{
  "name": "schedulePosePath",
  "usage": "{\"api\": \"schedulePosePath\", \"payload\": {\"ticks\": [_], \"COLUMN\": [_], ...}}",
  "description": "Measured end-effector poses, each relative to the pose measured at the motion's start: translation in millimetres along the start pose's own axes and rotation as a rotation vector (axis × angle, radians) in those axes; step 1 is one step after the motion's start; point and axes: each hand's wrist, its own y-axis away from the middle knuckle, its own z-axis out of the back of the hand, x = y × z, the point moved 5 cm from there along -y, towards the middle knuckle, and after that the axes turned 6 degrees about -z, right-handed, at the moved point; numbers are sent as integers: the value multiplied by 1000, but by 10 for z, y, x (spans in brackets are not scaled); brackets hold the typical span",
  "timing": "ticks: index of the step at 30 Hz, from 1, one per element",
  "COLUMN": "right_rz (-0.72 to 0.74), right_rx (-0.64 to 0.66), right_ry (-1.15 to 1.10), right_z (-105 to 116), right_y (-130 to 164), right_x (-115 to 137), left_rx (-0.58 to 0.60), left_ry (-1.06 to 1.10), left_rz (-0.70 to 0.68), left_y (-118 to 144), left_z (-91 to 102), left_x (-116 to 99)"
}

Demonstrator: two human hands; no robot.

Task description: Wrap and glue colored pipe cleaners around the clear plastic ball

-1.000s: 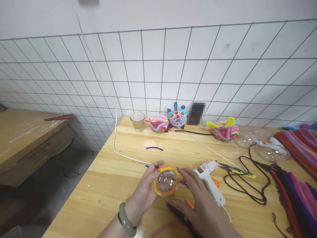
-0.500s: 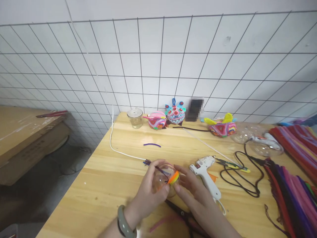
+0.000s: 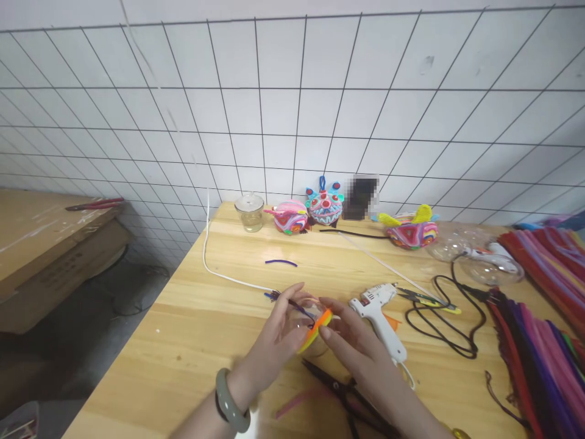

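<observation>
My left hand (image 3: 280,335) cups a clear plastic half-sphere (image 3: 307,332) whose rim is wrapped in yellow and orange pipe cleaner (image 3: 316,328). A dark purple pipe cleaner (image 3: 287,301) runs across the top of it and sticks out to the left. My right hand (image 3: 354,344) holds the sphere from the right, fingertips on the orange rim. Both hands hover just above the wooden table (image 3: 201,341). A grey-green bangle (image 3: 231,404) circles my left wrist.
A white glue gun (image 3: 378,316) with a black cord (image 3: 450,332) lies right of my hands; black scissors (image 3: 347,396) lie beneath them. Finished pipe-cleaner figures (image 3: 324,207), a glass jar (image 3: 250,212) and clear half-spheres (image 3: 484,262) stand along the wall. Pipe-cleaner bundles (image 3: 543,317) fill the right edge.
The half-sphere has turned in my hands from facing me open-side-on to edge-on, rim tilted right. A purple pipe cleaner now lies across it. The view has shifted slightly downward.
</observation>
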Motion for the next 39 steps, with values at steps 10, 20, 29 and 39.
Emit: {"api": "schedulePosePath", "payload": {"ticks": [10, 20, 29, 39], "right_rz": [-205, -442, -541, -619], "right_rx": [0, 152, 276, 370], "right_ry": [-88, -445, -675, -734], "right_z": [128, 119, -2, -126], "right_y": [-124, -161, -136, -143], "right_x": [-49, -120, -156, -211], "left_rx": [-3, 79, 41, -37], "left_ry": [33, -99, -109, -99], "left_rz": [139, 76, 86, 61], "left_y": [-40, -24, -67, -155], "left_z": [23, 54, 98, 145], "left_x": [15, -36, -33, -13]}}
